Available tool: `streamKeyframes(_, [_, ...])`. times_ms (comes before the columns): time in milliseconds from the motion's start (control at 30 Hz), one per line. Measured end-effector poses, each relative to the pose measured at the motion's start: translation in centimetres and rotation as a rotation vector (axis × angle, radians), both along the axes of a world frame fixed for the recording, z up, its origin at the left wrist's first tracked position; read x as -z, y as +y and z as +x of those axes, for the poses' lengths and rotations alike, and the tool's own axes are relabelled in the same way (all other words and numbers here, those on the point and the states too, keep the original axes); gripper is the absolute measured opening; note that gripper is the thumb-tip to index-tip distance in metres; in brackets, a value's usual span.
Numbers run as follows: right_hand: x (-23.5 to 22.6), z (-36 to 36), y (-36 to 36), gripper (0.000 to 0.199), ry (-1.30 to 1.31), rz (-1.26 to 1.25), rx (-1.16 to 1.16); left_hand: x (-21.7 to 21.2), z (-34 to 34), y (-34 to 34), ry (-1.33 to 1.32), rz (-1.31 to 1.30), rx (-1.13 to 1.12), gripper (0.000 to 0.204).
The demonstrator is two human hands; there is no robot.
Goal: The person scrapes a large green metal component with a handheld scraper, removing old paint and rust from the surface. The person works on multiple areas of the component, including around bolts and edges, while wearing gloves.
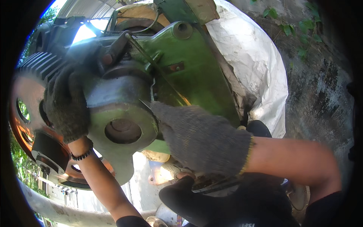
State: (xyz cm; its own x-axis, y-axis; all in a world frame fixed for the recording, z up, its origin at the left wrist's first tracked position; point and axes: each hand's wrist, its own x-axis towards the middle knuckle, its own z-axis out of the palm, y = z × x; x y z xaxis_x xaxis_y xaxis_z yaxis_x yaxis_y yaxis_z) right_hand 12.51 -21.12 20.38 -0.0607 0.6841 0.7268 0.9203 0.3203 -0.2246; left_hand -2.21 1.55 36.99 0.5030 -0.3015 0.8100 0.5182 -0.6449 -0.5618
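Observation:
A worn green engine housing [189, 68] with a round grey cover [121, 128] fills the middle of the view. My left hand [66, 104], in a dark knit glove, grips the left rim of that round cover. My right hand [196, 136], in a grey knit glove, pinches a thin metal tool [145, 106] whose tip touches the seam between the cover and the housing. A long thin rod [159, 70] runs diagonally across the green body above my right hand.
An orange flywheel [26, 113] with holes sits at the left behind my left hand. Cooling fins [41, 64] lie at the upper left. A white woven sack [253, 56] is draped at the right, beside a stained concrete wall [317, 83].

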Motion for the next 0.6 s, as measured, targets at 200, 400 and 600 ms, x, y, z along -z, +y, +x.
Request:
streamKeyframes(200, [-0.6,1.1,-1.3,0.035,0.014,-0.004,-0.048,0.4,0.5,0.3,-0.06,-0.008,0.111,0.025])
streamKeyframes(400, [0.1,1.8,-1.6,0.033,0.105,-0.052,-0.099,-0.3,-0.3,2.0,-0.07,0.131,0.045,0.026])
streamKeyframes(600, [0.3,1.5,-2.1,0.038,0.082,-0.031,-0.087,0.7,1.2,0.9,-0.253,-0.098,0.074,0.034])
